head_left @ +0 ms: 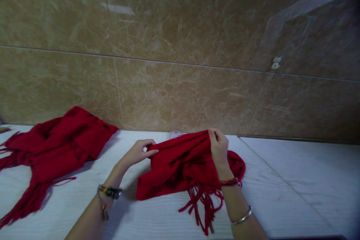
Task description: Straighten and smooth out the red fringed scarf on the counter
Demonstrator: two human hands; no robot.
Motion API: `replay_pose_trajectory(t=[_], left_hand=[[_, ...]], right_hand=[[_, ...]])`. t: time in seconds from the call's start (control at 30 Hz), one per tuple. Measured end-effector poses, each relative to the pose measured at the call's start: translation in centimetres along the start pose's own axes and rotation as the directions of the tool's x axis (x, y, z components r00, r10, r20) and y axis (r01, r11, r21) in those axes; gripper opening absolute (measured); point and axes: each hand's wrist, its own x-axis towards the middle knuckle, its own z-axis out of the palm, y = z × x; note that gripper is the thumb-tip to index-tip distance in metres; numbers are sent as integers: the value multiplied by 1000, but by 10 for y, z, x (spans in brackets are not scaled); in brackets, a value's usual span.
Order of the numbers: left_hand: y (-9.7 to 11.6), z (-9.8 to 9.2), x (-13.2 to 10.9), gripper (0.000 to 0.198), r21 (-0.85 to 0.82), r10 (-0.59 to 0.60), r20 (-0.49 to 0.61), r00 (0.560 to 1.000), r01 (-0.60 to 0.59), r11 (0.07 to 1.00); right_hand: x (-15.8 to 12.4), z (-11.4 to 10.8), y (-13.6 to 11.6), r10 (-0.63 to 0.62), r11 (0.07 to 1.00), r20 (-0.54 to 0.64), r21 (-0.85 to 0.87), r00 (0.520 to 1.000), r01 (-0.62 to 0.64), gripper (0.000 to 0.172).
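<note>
A red fringed scarf (174, 168) is bunched between my hands, its lower part resting on the white surface and its tassels hanging toward me. My right hand (219, 149) is closed on the scarf's upper edge, thumb against the cloth. At the scarf's left upper corner, my left hand (142, 152) pinches the edge between thumb and fingers. Part of the cloth bulges out to the right behind my right wrist. Another red scarf (67, 138) lies loosely folded on the left, apart from my hands, with its fringe spread toward the left.
The white wood-grain tabletop (267, 202) meets a brown marble-tiled wall (180, 93) along its far edge. A seam crosses the tabletop on the right. Behind the held scarf lies a small pale pinkish item (176, 135). A small white fitting (276, 63) is on the wall.
</note>
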Motion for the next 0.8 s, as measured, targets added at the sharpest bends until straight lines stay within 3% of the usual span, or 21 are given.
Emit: replay_pose_trajectory(t=[0.13, 0.27, 0.37, 0.47, 0.53, 0.6, 0.63, 0.7, 0.77, 0.8], left_hand=[[11, 1, -1, 27, -81, 9, 36, 999, -6, 997], [-2, -2, -5, 27, 47, -7, -18, 1000, 8, 999], [-12, -18, 4, 28, 250, -46, -52, 998, 57, 966], [0, -61, 31, 26, 444, -66, -258, 964, 179, 878], [23, -100, 53, 24, 504, 21, -455, 890, 238, 830], [48, -133, 69, 25, 514, 82, -513, 854, 229, 827], [58, -143, 74, 26, 494, 95, -514, 853, 204, 845], [69, -144, 74, 28, 375, 82, -412, 908, 87, 923], [62, -125, 65, 27, 326, 67, -258, 964, 21, 945], [53, -110, 56, 25, 308, 58, -143, 988, -11, 951]], right_hand=[[15, -18, 24, 118, 993, -259, 19, 959, -117, 34], [27, -28, 48, 133, 986, -339, -49, 931, -159, 39], [50, -30, 47, 23, 970, -241, -231, 970, -80, 44], [93, -32, 22, -181, 888, -49, -437, 982, 142, 43], [128, -39, -3, -341, 797, 66, -509, 938, 326, 41], [160, -52, -24, -495, 660, 201, -547, 846, 516, 38], [173, -59, -31, -532, 606, 215, -579, 819, 546, 37], [184, -72, -32, -536, 562, 156, -667, 829, 489, 34], [176, -82, -16, -445, 539, 149, -743, 883, 397, 32], [165, -84, -4, -357, 514, 220, -765, 908, 387, 30]])
